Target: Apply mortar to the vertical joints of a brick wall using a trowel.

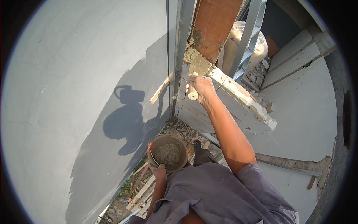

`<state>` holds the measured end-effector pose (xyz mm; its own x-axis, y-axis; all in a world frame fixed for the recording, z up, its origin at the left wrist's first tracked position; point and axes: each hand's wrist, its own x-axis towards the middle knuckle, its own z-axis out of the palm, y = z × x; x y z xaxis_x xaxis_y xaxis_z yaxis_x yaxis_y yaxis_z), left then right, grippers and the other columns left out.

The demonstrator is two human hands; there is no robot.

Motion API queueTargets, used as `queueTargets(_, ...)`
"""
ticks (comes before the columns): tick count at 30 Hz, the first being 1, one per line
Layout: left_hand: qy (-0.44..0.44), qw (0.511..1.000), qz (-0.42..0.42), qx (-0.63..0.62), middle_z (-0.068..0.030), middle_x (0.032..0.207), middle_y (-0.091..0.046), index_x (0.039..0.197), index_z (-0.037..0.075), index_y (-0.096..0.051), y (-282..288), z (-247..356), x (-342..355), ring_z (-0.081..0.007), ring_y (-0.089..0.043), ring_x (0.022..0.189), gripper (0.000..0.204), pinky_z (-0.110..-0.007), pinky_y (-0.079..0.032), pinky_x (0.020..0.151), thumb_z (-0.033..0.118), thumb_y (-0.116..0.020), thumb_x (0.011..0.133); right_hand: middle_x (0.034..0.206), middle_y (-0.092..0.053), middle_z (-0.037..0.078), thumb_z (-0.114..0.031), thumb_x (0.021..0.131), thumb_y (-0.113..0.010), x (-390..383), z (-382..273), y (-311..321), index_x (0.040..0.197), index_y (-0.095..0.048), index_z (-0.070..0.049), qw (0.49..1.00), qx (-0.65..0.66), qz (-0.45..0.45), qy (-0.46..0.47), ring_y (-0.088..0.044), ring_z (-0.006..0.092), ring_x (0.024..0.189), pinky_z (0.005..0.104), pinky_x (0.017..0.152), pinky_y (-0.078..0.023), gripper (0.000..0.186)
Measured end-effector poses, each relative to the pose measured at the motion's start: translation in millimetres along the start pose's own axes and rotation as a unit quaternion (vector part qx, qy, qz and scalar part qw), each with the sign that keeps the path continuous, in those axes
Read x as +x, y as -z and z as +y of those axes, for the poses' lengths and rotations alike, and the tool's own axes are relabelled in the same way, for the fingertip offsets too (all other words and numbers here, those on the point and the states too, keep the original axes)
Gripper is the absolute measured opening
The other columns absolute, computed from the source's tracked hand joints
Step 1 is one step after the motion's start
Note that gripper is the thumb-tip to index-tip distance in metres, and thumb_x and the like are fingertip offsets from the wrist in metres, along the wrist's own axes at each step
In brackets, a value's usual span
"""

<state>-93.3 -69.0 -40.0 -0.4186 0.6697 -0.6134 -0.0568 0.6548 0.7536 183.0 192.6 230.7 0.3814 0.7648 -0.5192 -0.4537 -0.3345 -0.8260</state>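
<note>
A: What's at lower centre?
B: The left hand curls its fingers round the rim of a round bucket of grey, lumpy mortar.

A: And above it?
B: The right hand wraps tight round a trowel with a pale wooden handle, pressing wet mortar onto the rough wall top below the rusty-brown panel. Spreading looks underway; next likely needs even pressure.

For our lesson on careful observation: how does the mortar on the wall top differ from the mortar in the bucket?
The mortar on the wall top lies spread in a rough, sunlit layer beside the trowel in the right hand. The mortar in the bucket sits heaped and shaded, held low by the left hand. Both are grey and wet-looking.
</note>
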Motion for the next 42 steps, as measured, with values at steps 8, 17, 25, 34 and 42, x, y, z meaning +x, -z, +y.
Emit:
queueTargets(8,0.027,1.000,-0.013,-0.005,-0.0187,0.123,-0.048,0.140,-0.001,-0.025,14,29,-10,-0.0288,-0.055,0.105,0.075,-0.037,-0.046,0.088,0.001,-0.056,0.072,0.067,-0.056,0.009,-0.009,0.086,-0.060,-12,24,36,0.096,-0.058,0.006,0.979,-0.189,0.017,0.069,-0.056,0.0165,0.051,0.0310,0.045,-0.046,0.018)
queueTargets(17,0.011,1.000,-0.005,0.006,-0.0178,0.123,-0.049,0.140,0.000,-0.024,25,15,-7,-0.0292,-0.056,0.105,0.074,-0.039,-0.051,0.084,0.000,-0.056,0.073,0.068,-0.057,0.010,-0.012,0.087,-0.060,-12,-3,44,0.096,-0.056,0.006,0.952,-0.291,-0.030,0.089,-0.056,0.0164,0.052,0.0319,0.044,-0.047,0.021)
queueTargets(25,0.038,0.984,-0.064,0.165,-0.0162,0.110,-0.051,0.131,0.002,-0.031,48,-20,20,-0.0304,-0.061,0.088,0.064,-0.042,-0.057,0.071,0.001,-0.053,0.071,0.070,-0.054,0.009,-0.013,0.090,-0.055,-15,-3,6,0.094,-0.052,0.004,0.994,-0.055,-0.091,0.026,-0.055,0.0166,0.048,0.0298,0.041,-0.048,0.018)
queueTargets(34,0.122,0.991,-0.038,-0.027,-0.0150,0.113,-0.048,0.130,0.006,-0.034,8,33,-18,-0.0297,-0.058,0.093,0.064,-0.043,-0.054,0.073,-0.003,-0.050,0.069,0.089,-0.067,0.019,-0.018,0.081,-0.060,-60,75,162,0.100,-0.065,0.000,0.737,-0.621,-0.266,-0.006,-0.067,0.0267,0.079,0.0403,0.067,-0.054,0.026)
queueTargets(42,-0.156,0.974,-0.090,0.137,-0.0104,0.111,-0.053,0.127,-0.001,-0.040,-56,115,-46,-0.0207,-0.055,0.100,0.060,-0.027,-0.044,0.089,-0.006,-0.048,0.068,0.093,-0.069,0.018,-0.009,0.077,-0.056,-67,187,124,0.086,-0.071,-0.004,0.588,-0.724,-0.329,0.149,-0.067,0.0324,0.090,0.0421,0.074,-0.055,0.018)
